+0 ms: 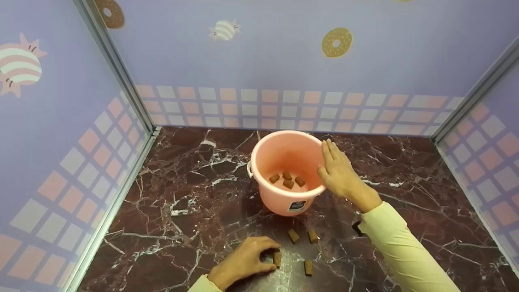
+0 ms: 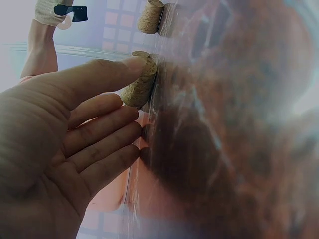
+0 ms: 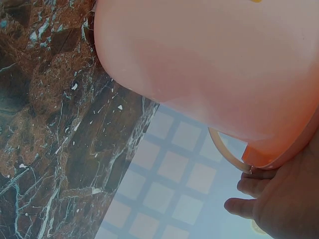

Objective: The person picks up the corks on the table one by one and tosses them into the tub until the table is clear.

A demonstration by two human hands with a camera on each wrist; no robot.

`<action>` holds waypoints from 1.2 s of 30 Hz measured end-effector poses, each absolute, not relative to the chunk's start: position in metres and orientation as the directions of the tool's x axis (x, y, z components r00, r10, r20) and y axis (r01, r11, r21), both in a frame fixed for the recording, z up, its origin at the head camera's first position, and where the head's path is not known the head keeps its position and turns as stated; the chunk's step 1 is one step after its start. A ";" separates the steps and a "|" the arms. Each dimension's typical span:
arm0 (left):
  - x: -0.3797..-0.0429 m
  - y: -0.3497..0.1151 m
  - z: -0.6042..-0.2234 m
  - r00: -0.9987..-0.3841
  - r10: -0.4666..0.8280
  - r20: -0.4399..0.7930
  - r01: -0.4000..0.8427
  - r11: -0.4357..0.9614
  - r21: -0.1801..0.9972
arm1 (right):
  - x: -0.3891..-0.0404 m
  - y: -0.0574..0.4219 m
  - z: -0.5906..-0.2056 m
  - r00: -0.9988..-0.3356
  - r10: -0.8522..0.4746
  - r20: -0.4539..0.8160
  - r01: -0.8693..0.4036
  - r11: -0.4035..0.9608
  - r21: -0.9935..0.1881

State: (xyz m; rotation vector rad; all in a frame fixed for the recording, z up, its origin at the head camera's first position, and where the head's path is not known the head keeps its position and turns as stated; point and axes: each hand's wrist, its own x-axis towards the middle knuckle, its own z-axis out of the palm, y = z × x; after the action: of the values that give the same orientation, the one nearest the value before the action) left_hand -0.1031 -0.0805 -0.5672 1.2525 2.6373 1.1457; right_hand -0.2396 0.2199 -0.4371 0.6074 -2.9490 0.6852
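A pink bucket point(image 1: 275, 194) stands upright on the dark marbled table, with several brown corks point(image 1: 288, 184) on its bottom. My right hand point(image 1: 340, 174) rests against the bucket's right rim, fingers straight and thumb at the edge. In the right wrist view, the bucket's wall point(image 3: 199, 64) fills the top, beside the fingers. Near the front, my left hand point(image 1: 247, 259) has thumb and forefinger at the two ends of a cork point(image 1: 277, 260). The left wrist view shows the thumb over this cork point(image 2: 138, 89), which is low against the table.
Three more corks lie in front of the bucket: one cork point(image 1: 293, 236) and another cork point(image 1: 312, 236) close to it, the third cork point(image 1: 308, 267) right of my left hand. A white handle point(image 3: 227, 149) hangs at the bucket's rim. Patterned panels point(image 1: 284, 61) enclose the table.
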 end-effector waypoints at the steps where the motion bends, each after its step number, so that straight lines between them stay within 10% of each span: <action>1: -0.103 -0.080 -0.567 -0.679 0.674 0.290 0.671 0.411 0.617 | -0.240 0.220 -0.437 -0.921 -0.363 0.139 -0.387 0.824 -0.413; 36: -0.098 -0.072 -0.568 -0.668 0.682 0.298 0.698 0.434 0.570 | -0.238 0.220 -0.438 -0.911 -0.369 0.184 -0.412 0.807 -0.424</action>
State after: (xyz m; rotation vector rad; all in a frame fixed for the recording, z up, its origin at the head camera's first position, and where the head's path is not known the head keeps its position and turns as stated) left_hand -0.0981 -0.0718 -0.5680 1.2896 2.6790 1.0826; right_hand -0.2384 0.2197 -0.4379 0.6277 -2.8975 0.7116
